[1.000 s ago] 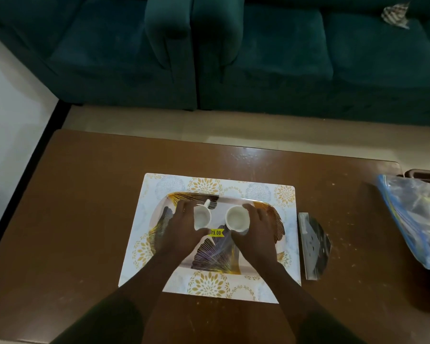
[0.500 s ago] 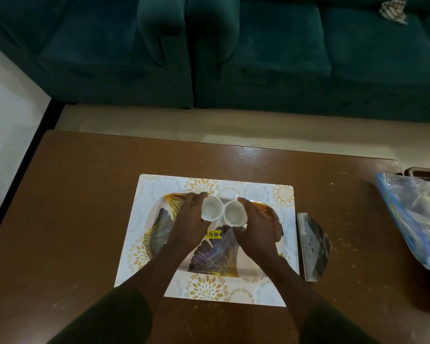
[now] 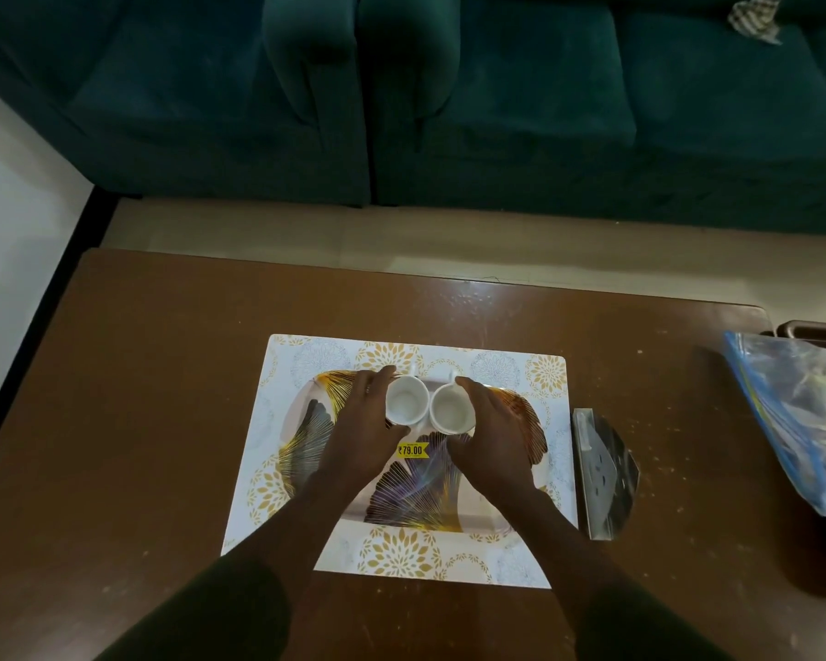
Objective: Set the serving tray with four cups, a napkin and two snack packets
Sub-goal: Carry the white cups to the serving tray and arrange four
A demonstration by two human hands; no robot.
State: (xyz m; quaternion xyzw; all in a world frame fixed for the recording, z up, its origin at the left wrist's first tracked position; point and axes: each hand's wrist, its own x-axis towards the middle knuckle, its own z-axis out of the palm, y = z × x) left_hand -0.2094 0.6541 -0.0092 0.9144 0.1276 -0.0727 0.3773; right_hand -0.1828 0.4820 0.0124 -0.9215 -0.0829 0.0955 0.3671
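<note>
Two white cups stand side by side at the far edge of the serving tray [image 3: 306,450], which has a gold and dark leaf pattern and a yellow price sticker. My left hand [image 3: 361,431] wraps the left cup [image 3: 405,399] from its left side. My right hand [image 3: 494,434] wraps the right cup [image 3: 450,408] from its right side. Both cups are upright, with handles pointing away from me. The tray rests on a white floral placemat [image 3: 535,374]. A silvery snack packet [image 3: 602,474] lies on the table just right of the placemat.
The brown table [image 3: 139,422] carries a clear plastic bag with a blue zip edge [image 3: 792,422] at its right end. A dark green sofa [image 3: 497,112] stands beyond the table's far edge, across a strip of pale floor.
Both hands slid the two cups from the tray's middle toward its far edge and brought them close together.
</note>
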